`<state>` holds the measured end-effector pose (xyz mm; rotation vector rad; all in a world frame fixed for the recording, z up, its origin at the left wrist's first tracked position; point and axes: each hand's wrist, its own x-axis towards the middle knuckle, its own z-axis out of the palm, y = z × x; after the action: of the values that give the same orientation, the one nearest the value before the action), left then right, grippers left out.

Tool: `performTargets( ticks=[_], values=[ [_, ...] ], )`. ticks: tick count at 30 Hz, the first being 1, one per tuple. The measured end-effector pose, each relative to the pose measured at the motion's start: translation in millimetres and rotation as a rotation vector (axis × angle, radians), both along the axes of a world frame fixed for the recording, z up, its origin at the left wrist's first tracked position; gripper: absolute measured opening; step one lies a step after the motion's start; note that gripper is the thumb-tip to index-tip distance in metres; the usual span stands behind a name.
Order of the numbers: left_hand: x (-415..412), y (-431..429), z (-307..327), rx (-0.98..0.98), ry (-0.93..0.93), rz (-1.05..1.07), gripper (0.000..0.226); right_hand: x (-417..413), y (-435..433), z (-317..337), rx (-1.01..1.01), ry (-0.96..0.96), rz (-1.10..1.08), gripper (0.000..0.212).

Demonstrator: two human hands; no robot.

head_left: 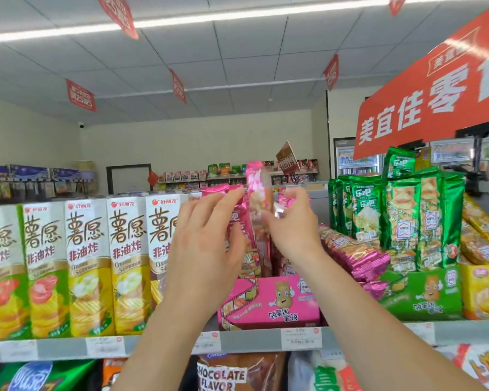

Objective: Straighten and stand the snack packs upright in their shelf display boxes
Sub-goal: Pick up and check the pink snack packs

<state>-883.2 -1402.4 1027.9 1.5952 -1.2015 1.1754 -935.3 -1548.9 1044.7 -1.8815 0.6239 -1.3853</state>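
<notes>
A pink display box (280,301) stands on the top shelf, straight ahead. Pink snack packs (257,193) stand upright in it, and one rises above the others. My right hand (291,221) grips the right edge of that tall pack. My left hand (206,241) is spread, its fingertips touching the pink packs on the left side. More pink packs (353,255) lie tilted on their sides at the right of the box. A green display box (424,292) to the right holds upright green packs (401,210).
Tall white and yellow chip boxes (88,263) line the shelf to the left. A yellow box (483,292) with leaning packs is at far right. The shelf edge (251,341) carries price tags. A red sign (435,94) hangs above right. More snack bags fill the shelf below.
</notes>
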Motion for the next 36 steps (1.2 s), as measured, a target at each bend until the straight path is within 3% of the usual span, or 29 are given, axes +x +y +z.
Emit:
performTargets(
  ticks=[5,13,17,21,23,26,32,36],
  values=[
    [1,2,0,0.018,-0.001,-0.006,0.051,-19,6,28,-0.104,-0.219,-0.023,0.044],
    [-7,3,5,0.039,0.059,-0.045,0.053,-55,25,42,-0.206,-0.276,0.024,0.048],
    [-18,5,13,0.027,0.124,-0.12,0.049,-83,47,42,-0.281,-0.337,0.205,0.053],
    [-40,14,15,-0.147,0.105,-0.212,0.033,-114,61,27,-0.228,-0.36,0.359,0.05],
    [-57,22,10,-0.108,0.224,-0.455,0.033,-126,64,17,-0.201,-0.362,0.423,0.046],
    [-81,23,-3,0.111,0.492,-0.798,0.042,-142,66,-2,-0.161,-0.355,0.455,0.043],
    [-104,15,-54,0.093,0.854,-1.068,0.024,-182,73,-49,-0.025,-0.269,0.578,0.042],
    [-117,13,-86,0.046,1.076,-1.199,0.024,-214,72,-78,-0.027,-0.174,0.531,0.038]
  ],
)
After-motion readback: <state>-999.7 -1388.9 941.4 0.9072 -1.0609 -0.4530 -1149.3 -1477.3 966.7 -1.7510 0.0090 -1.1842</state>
